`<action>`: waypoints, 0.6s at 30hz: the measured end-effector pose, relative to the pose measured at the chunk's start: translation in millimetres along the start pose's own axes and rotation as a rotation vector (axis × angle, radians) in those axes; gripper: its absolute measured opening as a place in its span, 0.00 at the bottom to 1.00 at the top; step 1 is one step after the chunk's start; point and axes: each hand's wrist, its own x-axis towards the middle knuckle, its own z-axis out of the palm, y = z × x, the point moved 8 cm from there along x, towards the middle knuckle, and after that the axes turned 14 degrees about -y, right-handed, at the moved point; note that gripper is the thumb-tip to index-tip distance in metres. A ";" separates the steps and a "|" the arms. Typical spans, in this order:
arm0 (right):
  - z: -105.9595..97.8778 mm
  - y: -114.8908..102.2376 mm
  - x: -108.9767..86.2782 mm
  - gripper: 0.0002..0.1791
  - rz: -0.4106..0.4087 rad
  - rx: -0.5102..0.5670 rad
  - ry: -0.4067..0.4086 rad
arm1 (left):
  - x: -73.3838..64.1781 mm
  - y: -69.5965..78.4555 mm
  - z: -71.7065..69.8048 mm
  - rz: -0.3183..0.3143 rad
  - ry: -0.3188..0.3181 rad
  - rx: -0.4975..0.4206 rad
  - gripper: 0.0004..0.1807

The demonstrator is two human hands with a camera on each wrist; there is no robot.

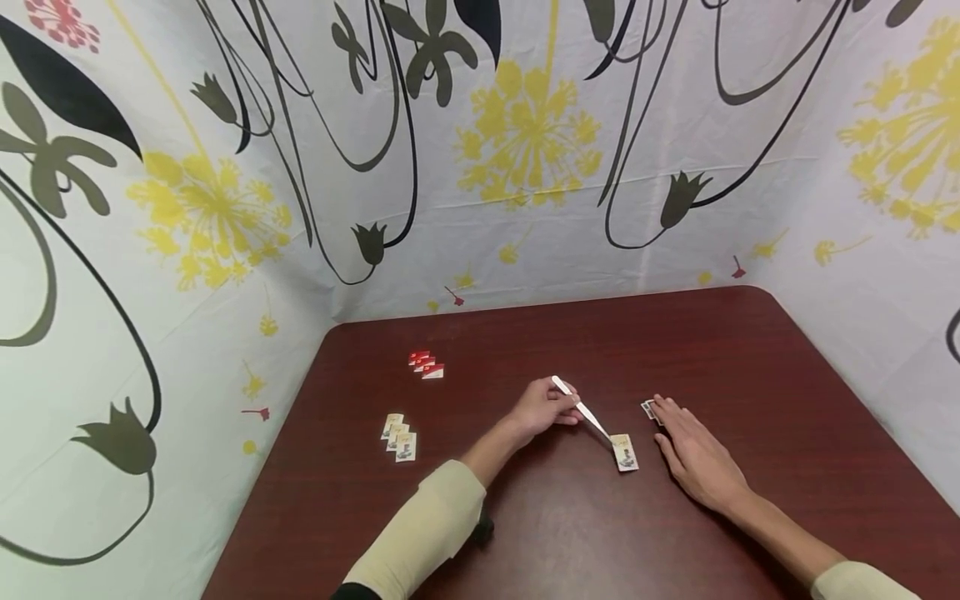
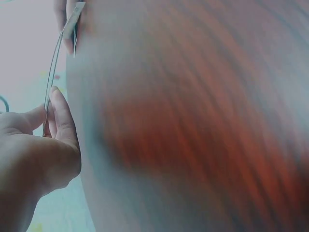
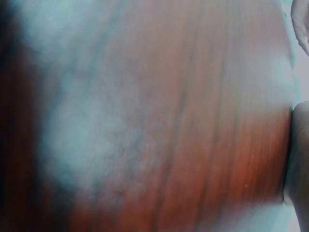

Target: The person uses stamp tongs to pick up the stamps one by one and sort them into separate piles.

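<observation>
My left hand pinches slim white tweezers between thumb and fingers. Their tips meet the top edge of a small stamp-like paper piece, cream with a dark picture. From the left wrist view, the tweezers have that paper piece at their tips, seen nearly edge-on. My right hand lies flat with its fingers straight, the fingertips over another small paper piece, mostly covered. Only part of the right hand appears at the edge of the right wrist view.
On the left of the dark red table, several cream paper pieces overlap in a slanting row. Behind them lies a row of red-and-white pieces. A flower-patterned cloth hangs around the table's back and sides.
</observation>
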 end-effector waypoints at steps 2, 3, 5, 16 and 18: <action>0.2 0.8 -0.2 0.29 0.006 -0.001 -0.005 | -4.8 3.9 -10.4 -0.002 0.009 0.017 0.06; 0.1 0.7 -0.2 0.29 0.009 -0.002 -0.008 | -7.7 5.9 -16.2 -0.004 0.016 0.026 0.07; 0.4 0.9 -0.2 0.30 0.014 -0.002 -0.018 | -14.8 10.1 -28.8 -0.010 0.029 0.044 0.08; 0.8 0.3 0.1 0.30 0.006 -0.002 -0.016 | -67.7 24.5 -104.6 -0.003 0.085 0.124 0.07; 1.0 0.1 0.3 0.30 0.004 -0.002 -0.015 | -79.5 26.2 -119.7 -0.004 0.104 0.137 0.07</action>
